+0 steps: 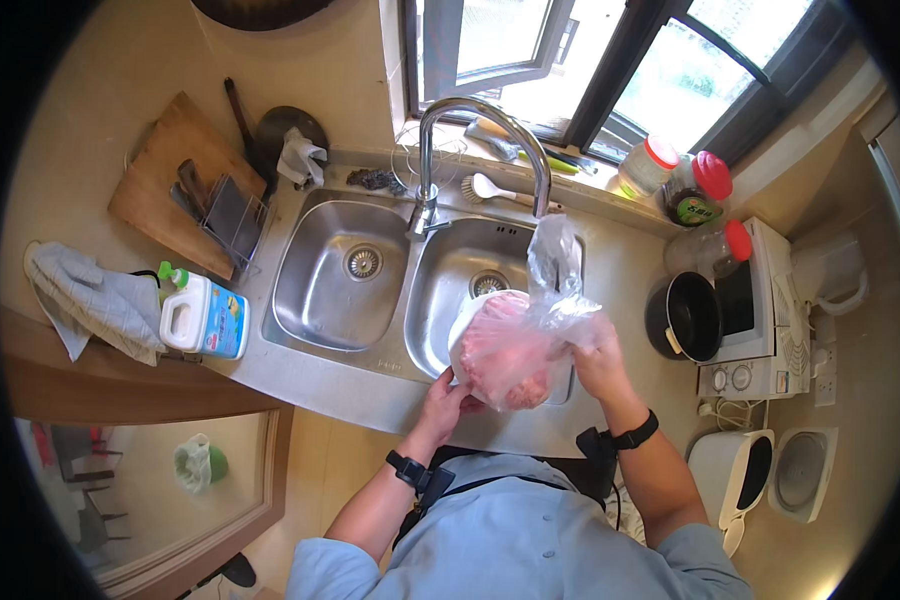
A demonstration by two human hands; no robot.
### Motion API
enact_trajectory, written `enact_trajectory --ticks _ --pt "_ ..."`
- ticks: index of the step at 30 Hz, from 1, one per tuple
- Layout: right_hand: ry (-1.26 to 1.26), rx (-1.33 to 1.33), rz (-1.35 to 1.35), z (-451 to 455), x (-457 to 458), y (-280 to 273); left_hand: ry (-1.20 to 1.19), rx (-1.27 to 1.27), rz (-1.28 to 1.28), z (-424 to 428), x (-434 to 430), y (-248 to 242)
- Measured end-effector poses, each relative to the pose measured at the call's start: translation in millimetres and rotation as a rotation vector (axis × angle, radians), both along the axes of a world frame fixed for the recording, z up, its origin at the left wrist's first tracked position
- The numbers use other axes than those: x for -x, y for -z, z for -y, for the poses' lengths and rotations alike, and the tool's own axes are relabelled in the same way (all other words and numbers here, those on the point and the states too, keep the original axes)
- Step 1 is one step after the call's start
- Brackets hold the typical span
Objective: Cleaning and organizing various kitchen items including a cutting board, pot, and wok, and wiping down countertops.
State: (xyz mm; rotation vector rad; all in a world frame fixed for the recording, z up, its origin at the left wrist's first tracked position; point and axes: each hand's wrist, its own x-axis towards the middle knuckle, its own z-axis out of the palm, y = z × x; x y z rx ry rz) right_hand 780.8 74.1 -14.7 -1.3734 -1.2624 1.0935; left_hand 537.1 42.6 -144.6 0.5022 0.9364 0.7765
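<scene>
A white bowl (457, 330) holds pink raw meat (495, 345), above the near edge of the right sink basin (435, 300). My left hand (444, 409) grips the bowl's lower left rim. In my right hand (598, 358) is the gathered top of a clear plastic bag (562, 300), which stands up loosely and drapes over the meat. Part of the meat shows blurred through the plastic. Whether the meat lies wholly inside the bag I cannot tell.
A chrome faucet (487, 105) arches over the double sink. The left basin (330, 300) is beside it. On the left stand a detergent jug (206, 315) and a wooden cutting board (187, 180); on the right, a black pot (682, 319) and a microwave (750, 300). Lidded jars (697, 187) line the window side.
</scene>
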Motion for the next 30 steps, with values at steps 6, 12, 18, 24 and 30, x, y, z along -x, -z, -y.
enact_trajectory --ticks 6,12,18,24,30 --pt "0.061 0.030 0.069 17.0 4.2 19.4 0.038 -0.027 0.033 7.9 3.1 -9.2" --pt "0.102 -0.189 0.917 21.6 -24.2 29.3 0.091 -0.052 0.050 17.1 9.4 -7.2" --pt "0.122 -0.288 0.754 34.8 -44.6 63.0 0.136 -0.097 0.052 17.7 9.7 -7.5" --pt "-0.003 0.167 0.287 79.8 -65.6 82.6 0.218 -0.025 -0.015 6.0 12.2 -25.6" --pt "0.215 0.314 -0.078 134.0 -71.3 91.3 0.440 -0.052 -0.029 -4.6 -2.3 -24.2"
